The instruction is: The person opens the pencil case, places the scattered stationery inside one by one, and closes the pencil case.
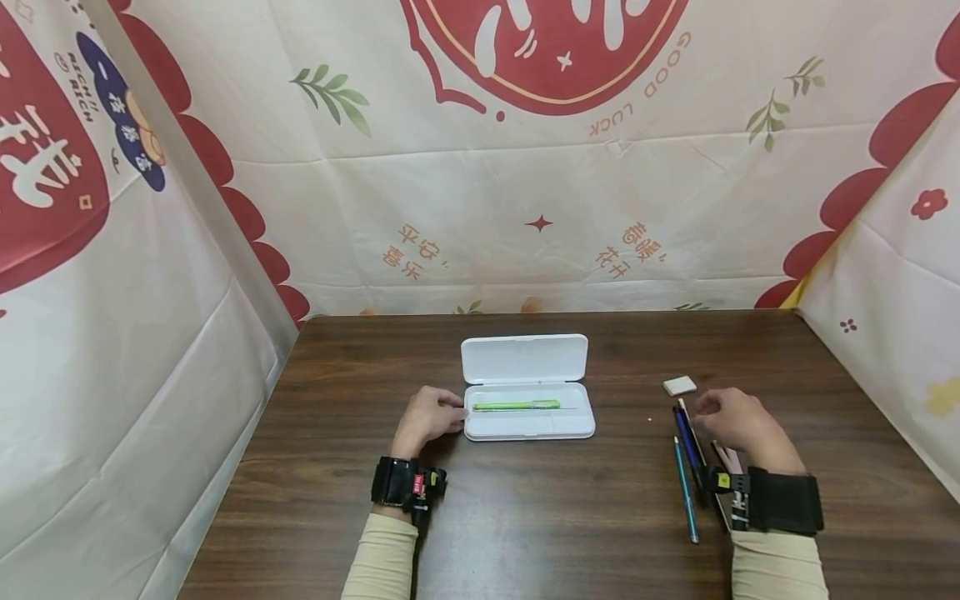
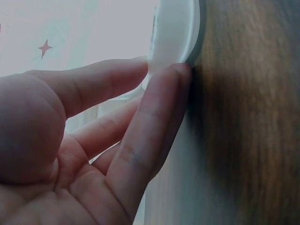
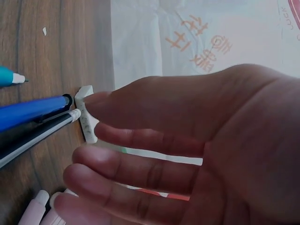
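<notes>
Your left hand (image 1: 426, 419) pinches the case (image 1: 507, 427) steady, so let your loose, empty right hand (image 1: 744, 427), near the eraser (image 1: 679, 386), single out one of the pens (image 3: 33, 113).

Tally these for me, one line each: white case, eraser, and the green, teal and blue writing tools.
White case: 1
Eraser: 1
Green writing tool: 1
Teal writing tool: 1
Blue writing tool: 1
Total: 5
</notes>
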The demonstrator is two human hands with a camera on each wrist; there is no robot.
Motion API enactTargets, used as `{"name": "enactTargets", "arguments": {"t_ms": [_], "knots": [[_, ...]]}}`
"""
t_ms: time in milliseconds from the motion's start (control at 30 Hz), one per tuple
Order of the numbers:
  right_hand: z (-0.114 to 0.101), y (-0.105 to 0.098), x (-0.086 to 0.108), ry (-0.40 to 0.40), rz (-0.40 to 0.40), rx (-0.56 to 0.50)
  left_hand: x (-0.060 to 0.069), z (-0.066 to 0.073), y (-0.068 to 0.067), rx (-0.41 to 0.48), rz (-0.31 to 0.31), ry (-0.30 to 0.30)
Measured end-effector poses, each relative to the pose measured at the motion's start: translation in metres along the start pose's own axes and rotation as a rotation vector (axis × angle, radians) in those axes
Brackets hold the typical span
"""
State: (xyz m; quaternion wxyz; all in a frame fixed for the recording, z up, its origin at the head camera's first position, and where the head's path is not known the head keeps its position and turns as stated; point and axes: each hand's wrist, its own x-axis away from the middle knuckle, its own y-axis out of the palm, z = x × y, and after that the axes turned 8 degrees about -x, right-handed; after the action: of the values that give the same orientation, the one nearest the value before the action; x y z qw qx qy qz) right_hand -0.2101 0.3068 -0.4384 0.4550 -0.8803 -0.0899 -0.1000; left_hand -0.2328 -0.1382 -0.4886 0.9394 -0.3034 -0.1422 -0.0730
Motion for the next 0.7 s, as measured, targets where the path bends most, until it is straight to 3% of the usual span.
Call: {"name": "enactTargets", "arguments": {"t_ms": [333, 700], "knots": [[0.0062, 0.0027, -0.0035, 0.051, -0.044, -0.069, -0.0003, -0.0015, -0.0002, 0.004, 0.003, 0.015], [0.0047, 0.0048, -0.0059, 0.073, -0.035, -0.047, -0.0017, -0.0023, 0.0006, 0.007, 0.007, 0.015]]}}
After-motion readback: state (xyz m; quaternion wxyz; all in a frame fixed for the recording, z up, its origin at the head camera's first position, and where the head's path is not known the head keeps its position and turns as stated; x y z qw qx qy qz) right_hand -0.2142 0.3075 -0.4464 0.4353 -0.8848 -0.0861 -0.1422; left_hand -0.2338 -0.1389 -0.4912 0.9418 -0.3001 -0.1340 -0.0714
